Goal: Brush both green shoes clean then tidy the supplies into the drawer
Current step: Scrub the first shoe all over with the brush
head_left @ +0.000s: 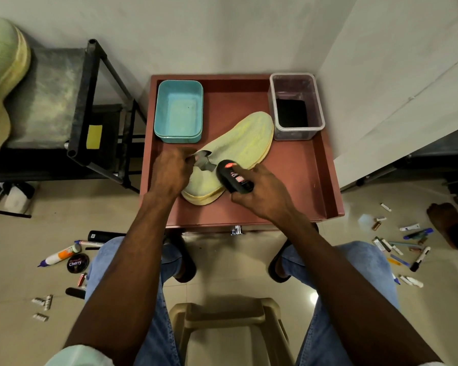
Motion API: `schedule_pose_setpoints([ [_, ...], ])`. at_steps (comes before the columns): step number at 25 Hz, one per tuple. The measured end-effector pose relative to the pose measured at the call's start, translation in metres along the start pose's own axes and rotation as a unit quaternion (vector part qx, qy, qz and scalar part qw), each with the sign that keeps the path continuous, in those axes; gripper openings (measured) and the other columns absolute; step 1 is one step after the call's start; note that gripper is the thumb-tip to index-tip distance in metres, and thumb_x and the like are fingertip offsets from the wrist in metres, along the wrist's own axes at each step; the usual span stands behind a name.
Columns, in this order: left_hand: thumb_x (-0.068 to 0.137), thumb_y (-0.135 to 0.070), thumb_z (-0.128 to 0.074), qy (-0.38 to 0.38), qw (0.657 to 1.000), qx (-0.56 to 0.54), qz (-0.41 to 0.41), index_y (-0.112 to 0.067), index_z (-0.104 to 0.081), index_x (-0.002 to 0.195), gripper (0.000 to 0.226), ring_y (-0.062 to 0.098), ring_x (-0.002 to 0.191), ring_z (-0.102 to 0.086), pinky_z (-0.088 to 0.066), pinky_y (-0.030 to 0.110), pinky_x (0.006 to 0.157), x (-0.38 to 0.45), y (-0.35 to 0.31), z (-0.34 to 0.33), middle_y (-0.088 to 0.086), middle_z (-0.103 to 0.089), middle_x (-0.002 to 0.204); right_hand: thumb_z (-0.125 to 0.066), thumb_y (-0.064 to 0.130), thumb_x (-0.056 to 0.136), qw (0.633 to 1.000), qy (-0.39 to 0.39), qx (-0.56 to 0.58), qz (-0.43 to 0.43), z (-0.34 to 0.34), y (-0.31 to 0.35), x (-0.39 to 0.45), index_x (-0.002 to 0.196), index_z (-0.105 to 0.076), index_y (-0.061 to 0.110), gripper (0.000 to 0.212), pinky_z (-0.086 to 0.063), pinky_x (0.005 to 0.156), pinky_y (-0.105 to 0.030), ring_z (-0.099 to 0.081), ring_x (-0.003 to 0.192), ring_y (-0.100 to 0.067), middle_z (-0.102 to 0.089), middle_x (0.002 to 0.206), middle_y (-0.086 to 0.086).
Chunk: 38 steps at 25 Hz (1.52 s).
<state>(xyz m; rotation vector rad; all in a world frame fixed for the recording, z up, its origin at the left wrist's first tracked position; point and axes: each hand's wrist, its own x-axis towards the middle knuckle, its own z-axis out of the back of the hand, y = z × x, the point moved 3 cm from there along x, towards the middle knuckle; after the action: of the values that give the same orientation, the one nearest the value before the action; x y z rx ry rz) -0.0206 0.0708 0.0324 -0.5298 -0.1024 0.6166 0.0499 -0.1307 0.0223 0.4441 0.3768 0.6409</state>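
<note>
While left hand (171, 170) pinches the shoe (238, 149) opening, right hand (262, 192) grips the brush (234, 177).

bare forearms, pale mint sleeves (77, 356) pushed up at seven o'clock; faded blue jeans (339, 281) over both knees toward six; dark sandals (181, 262) on the feet, near centre.

We see a soft, fuzzy cloth green shoe (238, 143) on a smooth, matt red plastic tray (302, 186). At 11 o'clock sits a matt teal plastic tub (179, 112); at 1 o'clock, a clear plastic box (296, 107). The brush (234, 177) looks shiny black plastic.
</note>
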Motion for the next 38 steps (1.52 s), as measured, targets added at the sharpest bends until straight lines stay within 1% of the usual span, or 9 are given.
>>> schedule_pose_setpoints([
  [4, 0.093, -0.03, -0.061, -0.097, 0.993, -0.051, 0.04, -0.012, -0.051, 0.134, 0.045, 0.036, 0.104, -0.063, -0.051, 0.043, 0.084, -0.019, -0.005, 0.0, 0.017, -0.066, 0.117, -0.068, 0.051, 0.076, 0.993, -0.067, 0.007, -0.101, 0.011, -0.017, 0.009, 0.141, -0.043, 0.038, 0.071, -0.051, 0.078, -0.039, -0.057, 0.097, -0.032, -0.05, 0.109, -0.01],
  [10, 0.054, -0.026, -0.095, 0.039, 0.987, -0.119, 0.104, -0.015, -0.009, 0.153, 0.132, 0.029, 0.136, -0.038, -0.041, 0.042, 0.106, -0.044, 0.004, -0.016, 0.012, -0.033, 0.152, -0.07, 0.048, 0.075, 1.0, -0.004, 0.012, -0.024, 0.0, -0.011, 0.005, 0.143, -0.04, 0.037, 0.076, -0.049, 0.08, -0.036, -0.057, 0.102, -0.03, -0.052, 0.114, -0.009],
  [12, 0.057, -0.013, -0.092, 0.013, 0.99, -0.116, 0.08, -0.014, -0.005, 0.155, 0.131, 0.027, 0.138, -0.033, -0.034, 0.036, 0.109, -0.047, 0.0, -0.016, 0.013, -0.027, 0.155, -0.068, 0.05, 0.076, 0.993, -0.066, 0.0, -0.096, 0.01, -0.019, 0.008, 0.143, -0.04, 0.034, 0.074, -0.048, 0.077, -0.036, -0.057, 0.099, -0.034, -0.05, 0.112, -0.012],
  [16, 0.059, -0.008, -0.091, -0.013, 0.981, -0.154, 0.114, -0.012, 0.001, 0.155, 0.133, 0.029, 0.135, -0.04, -0.036, 0.029, 0.101, -0.053, -0.007, -0.015, 0.014, -0.033, 0.153, -0.067, 0.051, 0.076, 1.0, -0.007, -0.024, -0.001, -0.012, 0.001, -0.001, 0.143, -0.04, 0.033, 0.074, -0.048, 0.076, -0.035, -0.057, 0.098, -0.034, -0.05, 0.115, -0.011],
  [20, 0.061, -0.017, -0.092, 0.02, 0.977, -0.125, 0.17, -0.01, -0.011, 0.152, 0.122, 0.036, 0.119, -0.055, -0.046, 0.037, 0.09, -0.048, 0.002, -0.018, 0.017, -0.053, 0.137, -0.065, 0.052, 0.077, 0.987, -0.099, -0.041, -0.12, 0.007, -0.018, 0.009, 0.142, -0.04, 0.031, 0.073, -0.049, 0.074, -0.038, -0.058, 0.095, -0.037, -0.049, 0.111, -0.014],
  [24, 0.057, -0.022, -0.093, 0.033, 0.981, -0.111, 0.155, -0.011, -0.021, 0.146, 0.115, 0.036, 0.113, -0.058, -0.049, 0.039, 0.086, -0.039, 0.013, -0.023, 0.015, -0.058, 0.13, -0.064, 0.052, 0.077, 1.0, -0.017, -0.022, 0.002, -0.028, 0.015, -0.004, 0.146, -0.032, 0.031, 0.079, -0.05, 0.075, -0.037, -0.056, 0.098, -0.035, -0.049, 0.117, -0.011],
  [29, 0.055, -0.022, -0.094, 0.07, 0.975, -0.158, 0.139, -0.016, -0.021, 0.148, 0.119, 0.032, 0.116, -0.057, -0.049, 0.039, 0.096, -0.052, 0.031, -0.034, 0.012, -0.057, 0.132, -0.066, 0.052, 0.075, 0.991, -0.069, 0.032, -0.115, -0.017, -0.011, 0.002, 0.15, -0.022, 0.027, 0.09, -0.049, 0.082, -0.041, -0.054, 0.105, -0.037, -0.047, 0.124, -0.014],
  [33, 0.06, -0.029, -0.09, 0.04, 0.976, -0.196, 0.091, -0.015, -0.038, 0.138, 0.095, 0.023, 0.112, -0.059, -0.046, 0.026, 0.086, -0.063, 0.026, -0.029, 0.006, -0.06, 0.128, -0.068, 0.05, 0.076, 0.998, 0.003, 0.058, 0.002, -0.041, 0.017, -0.015, 0.151, -0.022, 0.028, 0.091, -0.051, 0.084, -0.042, -0.053, 0.108, -0.036, -0.048, 0.126, -0.014],
  [38, 0.055, -0.025, -0.094, 0.066, 0.965, -0.241, 0.083, -0.015, -0.051, 0.133, 0.089, 0.014, 0.108, -0.06, -0.044, 0.021, 0.085, -0.059, 0.029, -0.015, 0.0, -0.064, 0.123, -0.064, 0.05, 0.078, 0.995, -0.056, 0.08, -0.01, -0.018, 0.015, -0.019, 0.151, -0.027, 0.027, 0.084, -0.051, 0.084, -0.04, -0.056, 0.104, -0.036, -0.053, 0.12, -0.017],
])
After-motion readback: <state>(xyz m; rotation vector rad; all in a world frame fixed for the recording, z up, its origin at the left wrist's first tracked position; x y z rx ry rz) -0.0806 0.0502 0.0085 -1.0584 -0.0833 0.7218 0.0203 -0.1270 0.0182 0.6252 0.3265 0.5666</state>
